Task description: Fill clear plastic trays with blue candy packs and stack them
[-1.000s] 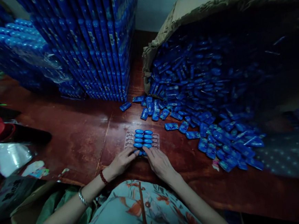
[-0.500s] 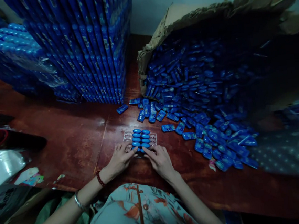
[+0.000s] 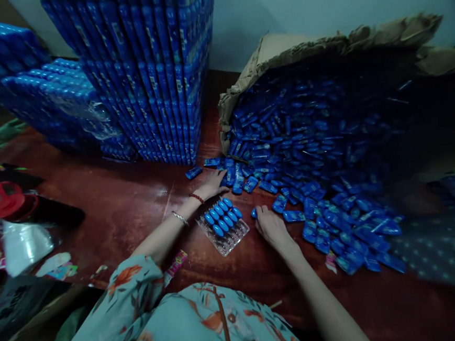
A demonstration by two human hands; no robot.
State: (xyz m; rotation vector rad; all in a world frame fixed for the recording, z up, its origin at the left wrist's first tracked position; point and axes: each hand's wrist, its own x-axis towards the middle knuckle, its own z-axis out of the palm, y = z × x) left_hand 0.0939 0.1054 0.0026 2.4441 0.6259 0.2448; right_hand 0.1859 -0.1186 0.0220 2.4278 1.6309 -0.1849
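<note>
A clear plastic tray [image 3: 232, 242] lies tilted on the red-brown table [image 3: 127, 199], with two rows of blue packets [image 3: 219, 217] standing in it and bare slots towards me. Beyond it, my left hand [image 3: 213, 184] reaches to the near edge of the loose blue packets [image 3: 238, 177]; its fingertips touch one of them. To the right of the tray my right hand [image 3: 271, 225] has its fingers closed round a blue packet [image 3: 254, 212], whose end shows at the fingertips.
A torn cardboard box [image 3: 240, 83] spills blue packets onto the table at the right. Tall stacks of filled blue packs [image 3: 158, 86] stand at the back left. A red-lidded bottle [image 3: 53, 208] and plastic wrap [image 3: 24, 244] are at the left.
Both hands have left the tray: the left went forward to the loose packets, the right moved right and holds a packet. The tray has turned at an angle. The view has shifted slightly.
</note>
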